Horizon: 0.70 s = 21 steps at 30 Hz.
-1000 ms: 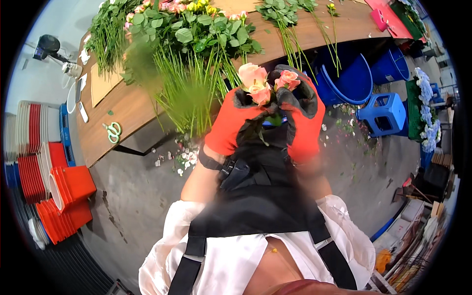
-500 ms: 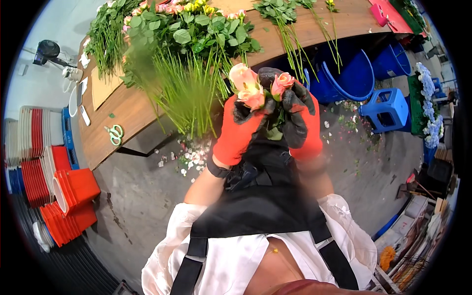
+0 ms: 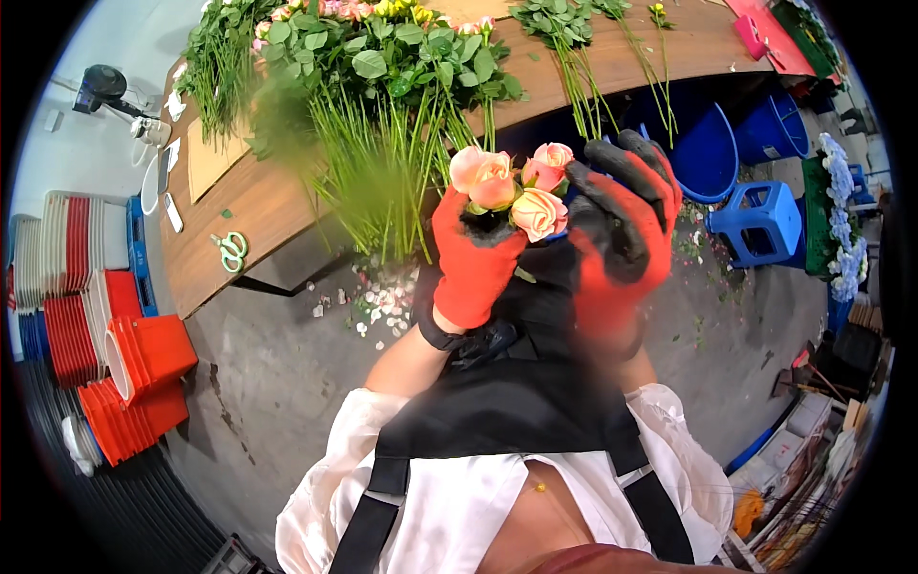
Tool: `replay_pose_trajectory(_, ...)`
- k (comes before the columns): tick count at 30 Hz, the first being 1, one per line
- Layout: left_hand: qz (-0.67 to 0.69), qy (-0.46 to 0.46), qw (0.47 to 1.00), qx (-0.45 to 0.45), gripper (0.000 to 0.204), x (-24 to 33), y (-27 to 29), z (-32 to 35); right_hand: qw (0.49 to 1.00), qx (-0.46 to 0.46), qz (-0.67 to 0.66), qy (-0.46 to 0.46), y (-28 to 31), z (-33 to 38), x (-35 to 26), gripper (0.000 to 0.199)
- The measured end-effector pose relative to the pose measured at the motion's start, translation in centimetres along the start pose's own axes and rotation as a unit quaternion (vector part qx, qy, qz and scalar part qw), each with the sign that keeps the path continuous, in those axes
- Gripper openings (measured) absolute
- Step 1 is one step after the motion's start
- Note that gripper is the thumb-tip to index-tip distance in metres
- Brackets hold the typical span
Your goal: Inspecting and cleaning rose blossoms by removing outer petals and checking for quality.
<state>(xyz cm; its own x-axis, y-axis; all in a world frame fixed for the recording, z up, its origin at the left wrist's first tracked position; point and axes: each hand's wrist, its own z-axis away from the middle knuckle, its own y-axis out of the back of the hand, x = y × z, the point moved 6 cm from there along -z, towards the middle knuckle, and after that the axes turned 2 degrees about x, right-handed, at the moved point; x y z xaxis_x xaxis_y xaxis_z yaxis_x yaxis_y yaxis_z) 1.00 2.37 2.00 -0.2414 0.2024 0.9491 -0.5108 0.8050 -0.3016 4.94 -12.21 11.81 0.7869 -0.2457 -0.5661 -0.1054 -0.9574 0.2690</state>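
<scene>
Three peach-pink roses (image 3: pixel 538 212) form a small cluster in front of my chest. My left hand (image 3: pixel 475 253), in a red glove with black fingers, is closed round them just below the blooms. Their stems are mostly hidden by the hand and by my black apron (image 3: pixel 497 411). Just to the right of the blooms, my right hand (image 3: pixel 626 225) wears a matching glove. Its fingers are apart and slightly curled, with nothing seen between them. The fingertips are close to the rightmost rose.
Leafy rose bundles (image 3: pixel 373 124) lie on the wooden table (image 3: pixel 206 253), stems overhanging its near edge. Green-handled scissors (image 3: pixel 229 251) rest at its left. Blue buckets (image 3: pixel 708 153) and a blue stool (image 3: pixel 758 215) stand right. Petals (image 3: pixel 387 301) litter the floor; orange-red buckets (image 3: pixel 148 354) are stacked left.
My right hand has come away from the roses, moving right with its fingers opening. My left hand still holds them, and the third bloom now shows plainly in front.
</scene>
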Motion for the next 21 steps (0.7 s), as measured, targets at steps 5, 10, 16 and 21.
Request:
replay_pose_trajectory(5,-0.133,-0.109,0.985,0.024,0.048,2.0,-0.2,0.5,0.989,-0.023,0.141,0.047,0.0,-0.8,-0.8,0.027)
replay_pose_trajectory(10,-0.147,-0.207,0.967,0.032,0.05,2.0,0.3,0.7,0.994,-0.061,0.095,0.011,-0.1,-1.3,-0.4,0.025)
replay_pose_trajectory(16,-0.146,-0.239,0.96,0.01,0.049,2.2,0.2,0.9,0.995,-0.084,0.029,-0.048,-0.5,-0.9,0.5,0.024)
replay_pose_trajectory(21,-0.106,-0.125,0.986,-0.024,0.039,2.0,0.0,1.1,0.997,-0.012,0.073,-0.006,-0.6,0.3,-0.2,0.024)
